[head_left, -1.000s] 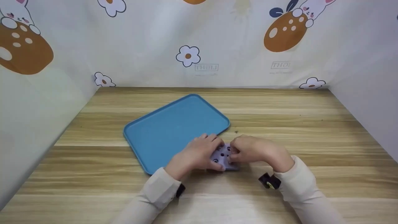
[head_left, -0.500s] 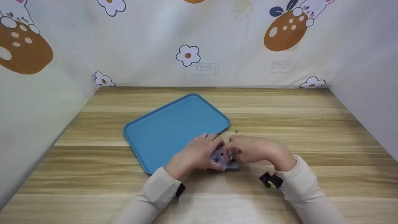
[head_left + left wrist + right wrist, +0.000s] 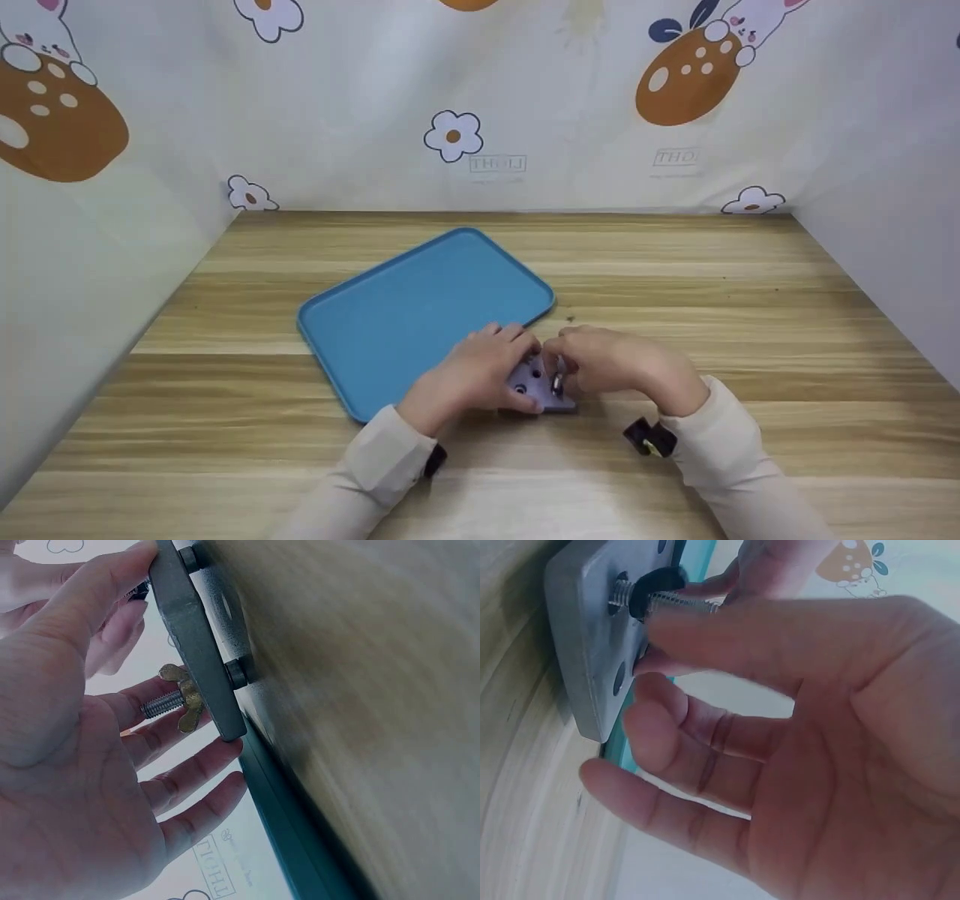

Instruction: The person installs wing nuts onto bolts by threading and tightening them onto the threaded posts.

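A thick grey metal plate (image 3: pixel 534 384) with round holes lies low over the table, partly hidden by both hands. My left hand (image 3: pixel 476 367) grips it by the edges, thumb on the near side and fingers beyond. Threaded bolts stand out of its face. One carries a brass wing nut (image 3: pixel 192 696), beside the left fingers. Another bears a black wing nut (image 3: pixel 656 585), partway along the thread. My right hand (image 3: pixel 611 364) has its thumb and curled forefinger at this black nut, pinching it; the contact is partly hidden. Bolt heads (image 3: pixel 235 673) show on the plate's underside.
A blue rectangular tray (image 3: pixel 427 292) lies at an angle behind and left of the plate, close to the left hand. The wooden table (image 3: pixel 720 300) extends around it. Patterned cloth walls (image 3: pixel 360 112) enclose the back and sides.
The right fingers have shifted at the bolt, uncovering its shiny end, which was hidden a second ago. The left hand and plate stay in place.
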### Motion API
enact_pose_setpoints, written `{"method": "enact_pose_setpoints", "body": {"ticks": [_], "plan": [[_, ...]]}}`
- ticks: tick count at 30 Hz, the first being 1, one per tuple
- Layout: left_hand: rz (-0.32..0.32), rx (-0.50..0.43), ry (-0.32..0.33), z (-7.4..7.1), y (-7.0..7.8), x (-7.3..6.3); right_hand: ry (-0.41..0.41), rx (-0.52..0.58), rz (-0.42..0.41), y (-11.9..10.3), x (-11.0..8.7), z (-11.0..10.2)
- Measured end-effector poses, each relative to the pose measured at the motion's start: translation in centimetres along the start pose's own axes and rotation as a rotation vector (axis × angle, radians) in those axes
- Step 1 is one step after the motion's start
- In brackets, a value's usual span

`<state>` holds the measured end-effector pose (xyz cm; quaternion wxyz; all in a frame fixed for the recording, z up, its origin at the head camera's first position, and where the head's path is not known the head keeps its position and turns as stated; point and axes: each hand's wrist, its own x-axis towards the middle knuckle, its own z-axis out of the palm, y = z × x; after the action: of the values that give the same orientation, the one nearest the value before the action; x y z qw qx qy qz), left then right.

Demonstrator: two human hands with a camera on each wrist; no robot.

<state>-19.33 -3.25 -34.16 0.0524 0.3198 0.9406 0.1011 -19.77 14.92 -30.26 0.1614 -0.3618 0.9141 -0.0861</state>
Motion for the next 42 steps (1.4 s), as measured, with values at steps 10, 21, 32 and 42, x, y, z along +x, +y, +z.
{"method": "enact_pose_setpoints", "body": {"ticks": [10,21,32,42], "plan": [[-0.001,-0.024,-0.010,0.04,0.02,-0.03,-0.045,0.048,0.175,-0.36,0.58,0.61],[-0.003,-0.013,-0.012,-0.07,0.01,0.06,-0.019,0.077,-0.065,0.20,-0.03,-0.24],[0.007,0.021,0.001,-0.06,0.02,-0.03,-0.050,0.027,-0.025,-0.18,0.11,0.26],[-0.001,-0.011,-0.005,-0.08,0.01,-0.06,-0.045,0.041,0.178,-0.40,0.69,0.72]]}}
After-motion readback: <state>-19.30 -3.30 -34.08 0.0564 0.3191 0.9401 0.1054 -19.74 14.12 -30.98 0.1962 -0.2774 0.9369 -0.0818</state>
